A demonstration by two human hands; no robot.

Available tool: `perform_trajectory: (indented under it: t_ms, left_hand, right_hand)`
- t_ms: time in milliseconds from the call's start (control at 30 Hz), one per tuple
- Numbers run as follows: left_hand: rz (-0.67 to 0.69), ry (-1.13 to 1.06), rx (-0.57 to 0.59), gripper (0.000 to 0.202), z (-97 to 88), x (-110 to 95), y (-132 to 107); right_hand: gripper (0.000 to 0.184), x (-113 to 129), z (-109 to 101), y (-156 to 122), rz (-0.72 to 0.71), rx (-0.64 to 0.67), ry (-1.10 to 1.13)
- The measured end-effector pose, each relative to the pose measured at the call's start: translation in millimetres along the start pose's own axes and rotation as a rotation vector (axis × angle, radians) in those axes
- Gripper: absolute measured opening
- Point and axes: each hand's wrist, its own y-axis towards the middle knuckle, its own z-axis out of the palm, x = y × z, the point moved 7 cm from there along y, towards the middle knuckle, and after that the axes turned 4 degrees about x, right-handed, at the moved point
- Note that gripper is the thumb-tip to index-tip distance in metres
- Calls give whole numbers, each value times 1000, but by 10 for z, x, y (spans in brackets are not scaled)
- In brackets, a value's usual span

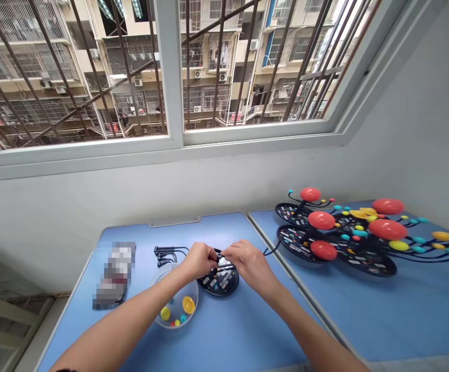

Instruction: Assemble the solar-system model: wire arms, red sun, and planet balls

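A round black base disc (226, 285) with printed labels lies on the blue table, below both my hands. My left hand (199, 262) is closed in a pinch at a small black piece (219, 256) above the disc's centre. Close by on the other side, my right hand (246, 260) has its fingers pinched round a thin black curved rod (273, 250), whose bent end sticks out to the right. The fingers partly hide where rod and small piece come together; I cannot tell whether they are joined.
Left of the disc stands a clear plastic bowl (196, 305) with a yellow dome and small coloured balls. Several black rods (166, 253) lie behind it. A blurred-out item (115, 274) is at the left. Several planet models (302, 243) crowd the right table, below a barred window.
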Motion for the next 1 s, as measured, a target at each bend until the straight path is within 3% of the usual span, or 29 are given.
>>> perform_trajectory:
  t_ms: [367, 633, 1000]
  left_hand:
    - [-28, 14, -8, 17, 0, -10, -21]
    - [-8, 37, -16, 17, 11, -1, -20]
    - [18, 114, -52, 18, 12, -12, -30]
  right_hand:
    - [26, 6, 40, 55, 4, 117, -68]
    - [29, -17, 26, 190, -96, 196, -15]
    - [21, -1, 48, 60, 16, 73, -76]
